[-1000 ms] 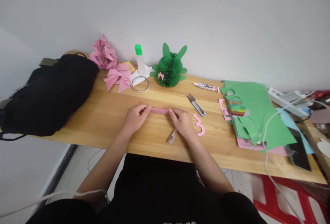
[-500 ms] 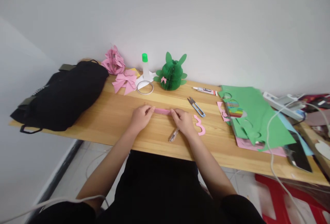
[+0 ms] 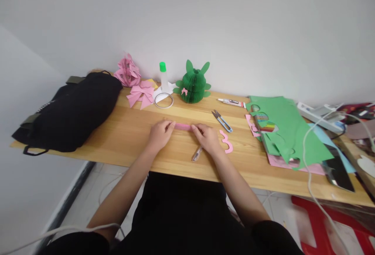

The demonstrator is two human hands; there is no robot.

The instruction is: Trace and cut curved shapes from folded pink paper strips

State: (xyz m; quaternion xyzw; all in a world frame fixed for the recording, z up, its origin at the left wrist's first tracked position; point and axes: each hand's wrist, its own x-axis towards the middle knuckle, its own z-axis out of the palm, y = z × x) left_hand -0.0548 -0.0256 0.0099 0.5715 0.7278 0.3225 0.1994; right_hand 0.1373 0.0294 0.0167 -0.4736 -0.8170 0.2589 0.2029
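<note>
A narrow strip of pink paper [image 3: 183, 126] is stretched between my two hands, just over the table. My left hand [image 3: 159, 133] pinches its left end between thumb and fingers. The right end is pinched by my right hand [image 3: 207, 137]. Partly hidden under the right hand lies a pen [image 3: 197, 154] with a clear barrel. To the right is a pink paper cutout [image 3: 225, 142] with a curvy outline. Beyond it rest blue-handled thread snips [image 3: 222, 121], blades pointing away from me.
At the back stand a green honeycomb paper figure [image 3: 193, 87] and a glue bottle [image 3: 163, 77] beside a tape roll [image 3: 164, 100]. Pink paper bows [image 3: 141, 94], a black bag [image 3: 76, 110], a glue tube [image 3: 232, 102], green paper sheets [image 3: 295, 130] and a white cable [image 3: 304, 157] lie around.
The view has shifted slightly, so the table's things sit a little differently in frame. Both hands keep their pinch on the pink paper strip, with little movement.
</note>
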